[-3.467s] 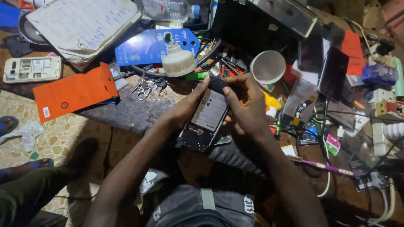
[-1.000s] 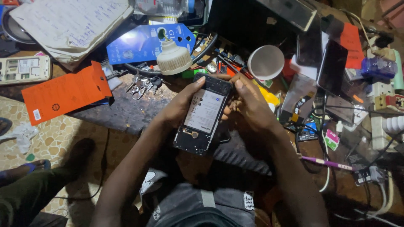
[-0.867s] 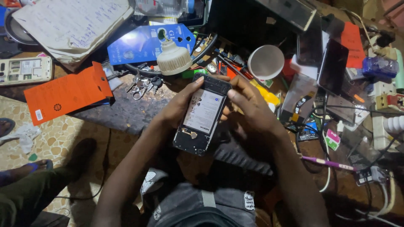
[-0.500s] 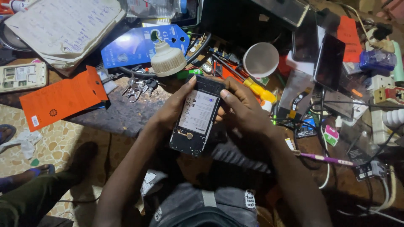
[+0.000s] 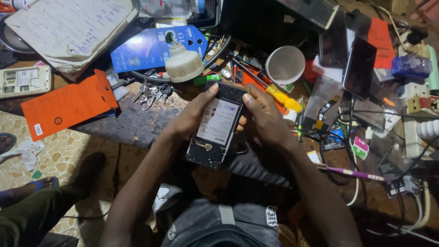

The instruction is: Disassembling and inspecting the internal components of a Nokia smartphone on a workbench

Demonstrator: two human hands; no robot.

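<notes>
An opened black phone (image 5: 218, 124) with its back off and a pale battery showing is held over the dark bench edge. My left hand (image 5: 190, 118) grips its left side, the fingertip resting at the top corner. Wrapped around its right side is my right hand (image 5: 263, 120), with fingers curled over the top edge. A white bulb (image 5: 184, 64) lies just beyond the phone, next to a bunch of keys (image 5: 151, 93). A yellow-handled screwdriver (image 5: 283, 99) sits right of my right hand.
An orange card (image 5: 64, 106), a blue package (image 5: 153, 45), a notebook (image 5: 68, 27) and another opened phone (image 5: 23, 81) lie at the left. A white cup (image 5: 285, 65), dark phones (image 5: 359, 68), cables and a power strip (image 5: 418, 123) crowd the right. Somebody's sandalled foot (image 5: 18, 194) is lower left.
Over the earlier frames the phone has been lifted and turned more upright in both hands, my right fingers shifting to its top edge. The view drifted slightly.
</notes>
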